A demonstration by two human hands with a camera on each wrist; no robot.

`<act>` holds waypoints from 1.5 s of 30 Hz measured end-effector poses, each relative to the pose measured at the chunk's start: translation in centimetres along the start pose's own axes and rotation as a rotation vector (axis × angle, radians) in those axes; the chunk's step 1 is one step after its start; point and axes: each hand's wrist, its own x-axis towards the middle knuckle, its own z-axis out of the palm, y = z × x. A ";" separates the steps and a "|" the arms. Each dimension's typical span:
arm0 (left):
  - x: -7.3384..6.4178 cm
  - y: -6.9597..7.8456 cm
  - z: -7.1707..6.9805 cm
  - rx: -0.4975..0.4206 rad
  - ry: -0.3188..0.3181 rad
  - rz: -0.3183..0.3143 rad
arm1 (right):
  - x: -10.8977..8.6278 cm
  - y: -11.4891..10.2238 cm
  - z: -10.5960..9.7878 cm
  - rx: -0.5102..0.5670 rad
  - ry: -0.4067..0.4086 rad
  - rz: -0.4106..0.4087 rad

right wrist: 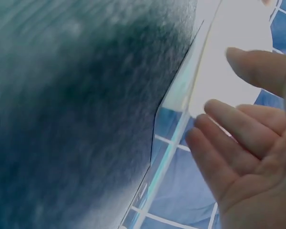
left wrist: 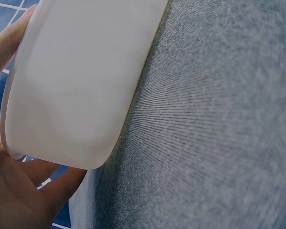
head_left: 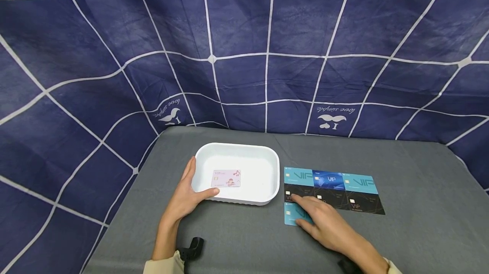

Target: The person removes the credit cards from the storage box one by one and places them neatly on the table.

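My left hand (head_left: 186,197) grips the left end of a white plastic tray (head_left: 259,172), thumb over the near rim and fingers along the outer side. In the left wrist view the tray's wall (left wrist: 81,86) stands between thumb and fingers. A pink VIP card (head_left: 226,178) lies in the tray. My right hand (head_left: 324,223) hovers over the lower left of a card layout, fingers loosely bent and holding nothing in the right wrist view. Beneath it is a teal card (head_left: 292,213), partly covered. Above that lies a black card (head_left: 292,190), overlapped by the fingertips.
Right of the tray, cards lie edge to edge: a teal card (head_left: 298,175), a blue card (head_left: 327,180) and another teal card (head_left: 360,183) on top, black cards (head_left: 364,203) below. Grey cloth (head_left: 237,236) covers the table; a dark blue checked curtain (head_left: 244,79) hangs behind.
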 end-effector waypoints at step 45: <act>-0.1 -0.1 0.1 -0.016 0.003 0.025 | 18.9 -7.4 7.1 0.213 -0.186 -0.001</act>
